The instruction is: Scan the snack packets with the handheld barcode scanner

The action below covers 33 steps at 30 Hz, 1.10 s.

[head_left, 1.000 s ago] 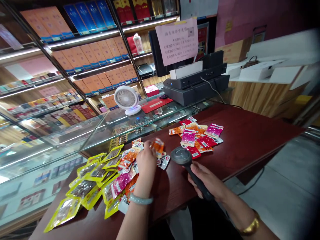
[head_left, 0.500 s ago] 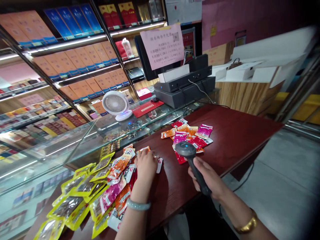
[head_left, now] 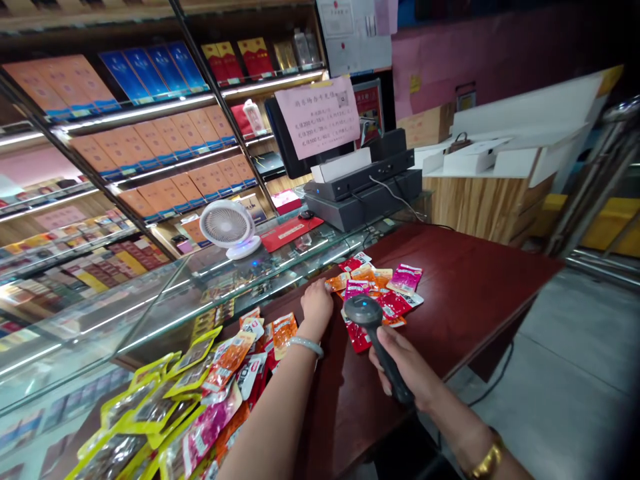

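Left hand has moved from the left packets to the right pile, its hold unclear; the right hand grips a scanner.

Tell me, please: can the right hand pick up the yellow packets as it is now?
Probably not: the right hand is holding a scanner, and the left forearm lies between it and the yellow packets.

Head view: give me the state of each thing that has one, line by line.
Scanner, blue light lit
Right hand, closed around the scanner's handle
Far sachets, loosely piled
Left hand, at the far sachets' edge, grip hidden
Yellow packets, heaped, overlapping
Fan, upright, base glowing, spin unclear
Shelf lights, on
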### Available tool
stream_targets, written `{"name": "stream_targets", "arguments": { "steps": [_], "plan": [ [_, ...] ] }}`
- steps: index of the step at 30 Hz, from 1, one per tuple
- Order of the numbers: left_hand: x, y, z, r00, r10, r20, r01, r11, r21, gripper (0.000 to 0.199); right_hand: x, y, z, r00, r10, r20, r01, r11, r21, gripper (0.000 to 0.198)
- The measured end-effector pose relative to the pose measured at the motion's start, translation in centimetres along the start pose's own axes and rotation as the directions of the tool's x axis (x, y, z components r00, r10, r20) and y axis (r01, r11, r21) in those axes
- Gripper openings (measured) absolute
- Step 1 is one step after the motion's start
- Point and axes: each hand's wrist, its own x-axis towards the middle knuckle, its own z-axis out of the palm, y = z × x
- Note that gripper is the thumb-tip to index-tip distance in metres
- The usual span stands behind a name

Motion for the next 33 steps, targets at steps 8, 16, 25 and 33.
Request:
{"name": "stream_targets", "arguments": {
  "steps": [8, 16, 25, 33],
  "plan": [
    [4.1, -0.4, 1.0, 0.975, 0.046, 0.218, -0.073, 0.990, 0.117, 0.049, 0.1, 0.5, -0.4, 1.000, 0.007, -0.008, -0.006, 0.998, 0.057, 0.046],
    [0.4, -1.1, -1.6, 0.992, -0.029, 0.123, 0.022, 0.998, 0.059, 0.037, -0.1, 0.2, -0.5, 1.000, 0.013, -0.011, -0.012, 0.998, 0.061, 0.048],
    [-7.8, -2.1, -4.0, 0.990, -0.097, 0.100, 0.115, 0.973, -0.199, 0.022, -0.5, -0.3, 1.4, 0.997, -0.008, 0.083, 0.010, 1.000, -0.023, 0.045],
    [-11.3, -3.4, -5.5, 0.981, -0.154, 0.114, 0.176, 0.960, -0.218, 0.026, -0.5, 1.5, 3.1, 0.995, 0.024, 0.101, -0.019, 0.998, -0.054, 0.044]
  ]
}}
